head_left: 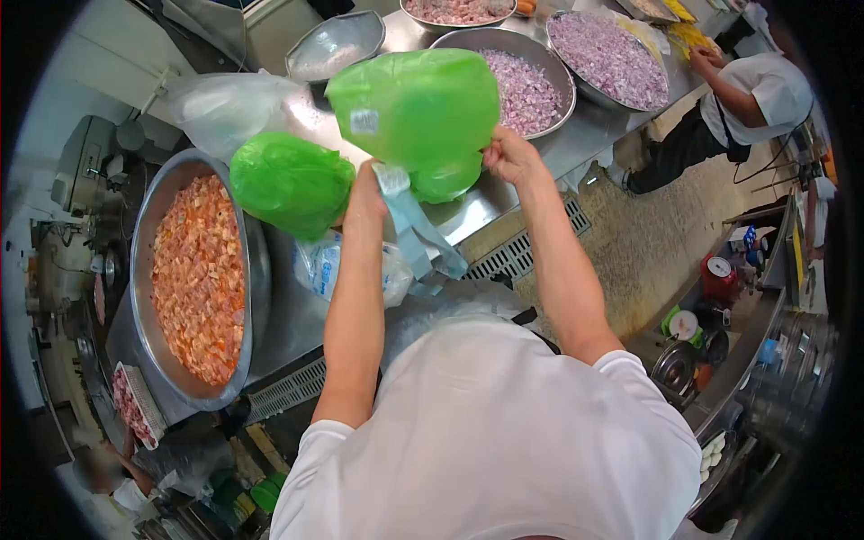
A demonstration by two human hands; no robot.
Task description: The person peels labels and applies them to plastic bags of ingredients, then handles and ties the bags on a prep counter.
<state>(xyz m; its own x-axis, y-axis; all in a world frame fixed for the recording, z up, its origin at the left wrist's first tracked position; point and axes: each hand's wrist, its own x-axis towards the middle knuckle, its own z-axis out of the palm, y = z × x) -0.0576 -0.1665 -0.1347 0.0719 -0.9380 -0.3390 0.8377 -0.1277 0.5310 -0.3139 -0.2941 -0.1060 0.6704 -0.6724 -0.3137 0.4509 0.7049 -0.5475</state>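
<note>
White shirt (522,423); two hands (364,191) (511,157) holding one green bag (418,103).

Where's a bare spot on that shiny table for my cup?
Maybe on the shiny steel table, between the large oval metal basin of orange food and the front edge. Another bare patch lies between the light-blue strips and the right hand. The back is crowded with round metal bowls of chopped purple onion.

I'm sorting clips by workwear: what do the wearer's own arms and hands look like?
The left hand and right hand look bare. The forearms are uncovered too, below short white sleeves. No gloves, watch or cable shows on them.
</note>
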